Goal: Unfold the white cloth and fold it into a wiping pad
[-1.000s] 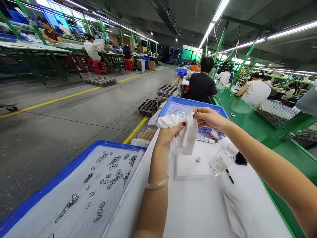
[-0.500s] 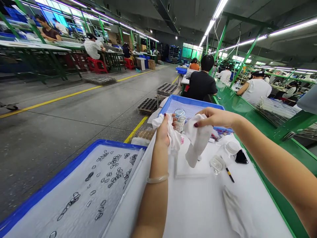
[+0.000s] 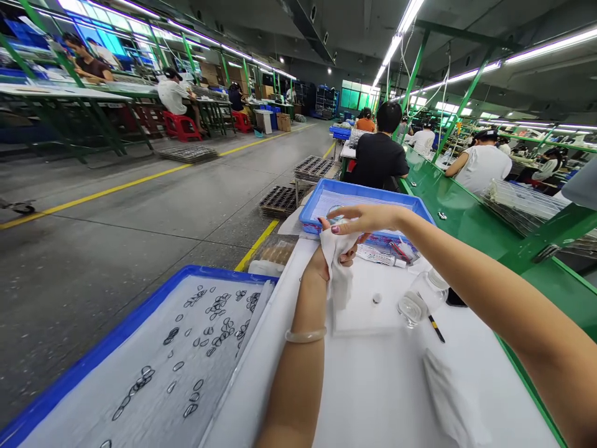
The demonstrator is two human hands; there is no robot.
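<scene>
A white cloth hangs bunched in the left hand, whose fingers are closed around it, held up above the far part of the white worktop, near its left edge. The right hand comes across from the right and lies over the top of the cloth, thumb and fingers pinched together on its upper fold; a small clear round piece shows just behind the fingertips, and whether they grip it too cannot be told. The left wrist wears a pale bangle. Below the hands, on the worktop, lies a flat white pad with a small round part on it, and just to the right of the pad a clear plastic bottle rests on its side, with a black pen beside it. A second folded cloth lies towards the near right corner. At the far edge stands a blue tray, with some packets in front of it. To the left, off the worktop's left edge, a larger blue tray holds many small glass ovals (scattered in loose clusters over a white lining). Beyond, other people sit at the green benches, one in a black shirt.
</scene>
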